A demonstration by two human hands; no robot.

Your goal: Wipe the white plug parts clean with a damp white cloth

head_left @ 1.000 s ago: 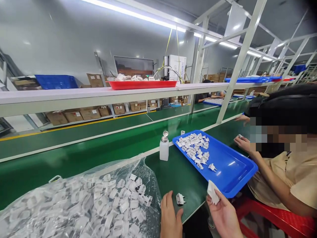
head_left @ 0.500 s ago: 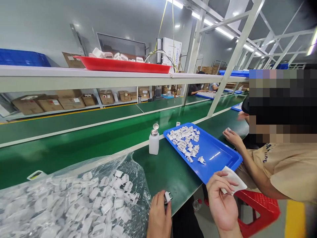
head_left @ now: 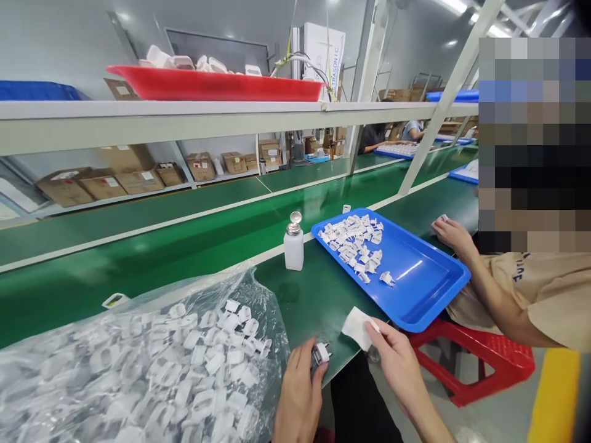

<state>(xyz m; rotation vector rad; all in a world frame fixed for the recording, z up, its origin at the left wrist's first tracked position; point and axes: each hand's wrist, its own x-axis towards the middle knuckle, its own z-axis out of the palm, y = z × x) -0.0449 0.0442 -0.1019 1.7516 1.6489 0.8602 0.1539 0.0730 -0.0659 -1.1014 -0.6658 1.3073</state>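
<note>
My left hand is closed on a small white plug adapter whose metal pins point right, just above the table's front edge. Between the fingers and thumb of my right hand is a white cloth or tissue, held a short way right of the adapter. The two do not touch. To my left, a clear plastic bag lies open with a heap of white plug housings. Ahead and right, a blue tray bears many similar white plug parts on its left side.
A white pump bottle stands between bag and tray. Overhead, a shelf carries a red tray. At the right, a co-worker's hand holds a small part; below is a red stool. A green conveyor runs behind.
My right hand has moved left and down with the white cloth, toward the adapter. My left hand still holds the adapter, turned slightly. The camera view has tilted downward.
</note>
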